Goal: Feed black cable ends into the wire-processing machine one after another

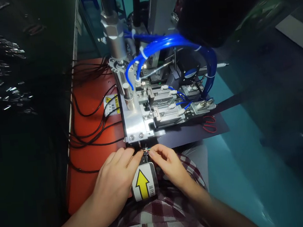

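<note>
My left hand (119,169) is closed, its thumb and index fingertips pressed against the left side of a small dark fixture (145,159) at the front of the machine. A tiny part with thin coloured wires (147,150) sits there between my two hands. From the right, my right hand (170,161) pinches at these wires with thumb and index finger. What lies under the left fingertips is hidden. Just below the fixture is a white label with a yellow arrow (142,183). Over the fixture stands the machine's metal plate (136,129).
Blue air tubes (171,41) arch over several small cylinders (167,115). Black cables (97,132) cross the orange-red surface (91,157) at left. A red wire loop (209,124) lies at the right on the dark base plate (185,135). A vertical metal cylinder (116,42) rises behind.
</note>
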The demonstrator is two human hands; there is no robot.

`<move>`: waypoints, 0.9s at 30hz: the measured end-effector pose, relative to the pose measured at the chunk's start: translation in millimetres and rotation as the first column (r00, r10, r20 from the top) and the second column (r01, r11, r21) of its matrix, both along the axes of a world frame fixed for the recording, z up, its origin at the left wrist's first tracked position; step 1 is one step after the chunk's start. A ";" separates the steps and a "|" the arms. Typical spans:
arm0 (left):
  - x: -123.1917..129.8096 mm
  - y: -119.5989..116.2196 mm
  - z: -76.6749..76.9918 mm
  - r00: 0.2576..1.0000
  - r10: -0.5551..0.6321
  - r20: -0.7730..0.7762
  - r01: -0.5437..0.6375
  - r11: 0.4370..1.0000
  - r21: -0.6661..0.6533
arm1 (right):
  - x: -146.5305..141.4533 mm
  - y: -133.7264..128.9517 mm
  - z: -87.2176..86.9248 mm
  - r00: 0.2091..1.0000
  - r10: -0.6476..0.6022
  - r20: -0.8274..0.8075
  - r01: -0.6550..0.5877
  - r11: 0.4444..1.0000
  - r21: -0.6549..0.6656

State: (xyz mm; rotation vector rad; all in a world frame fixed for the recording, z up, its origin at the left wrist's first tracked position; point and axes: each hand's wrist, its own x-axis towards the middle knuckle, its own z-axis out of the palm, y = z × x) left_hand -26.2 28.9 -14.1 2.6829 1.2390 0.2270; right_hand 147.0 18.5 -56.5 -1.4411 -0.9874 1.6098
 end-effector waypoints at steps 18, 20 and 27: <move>7.8 -9.1 -9.1 0.997 0.014 0.070 -0.018 0.998 0.067 | 1.7 7.0 5.5 0.992 -0.044 0.114 0.029 0.991 0.130; 7.1 -8.7 -9.4 0.995 0.014 0.095 -0.020 0.998 0.064 | 3.6 9.1 0.1 0.996 -0.047 -0.077 0.047 0.999 -0.003; 6.1 -8.7 -11.3 0.995 0.035 0.088 -0.037 0.999 0.024 | 3.8 11.6 2.5 0.989 -0.082 0.124 0.063 0.987 0.149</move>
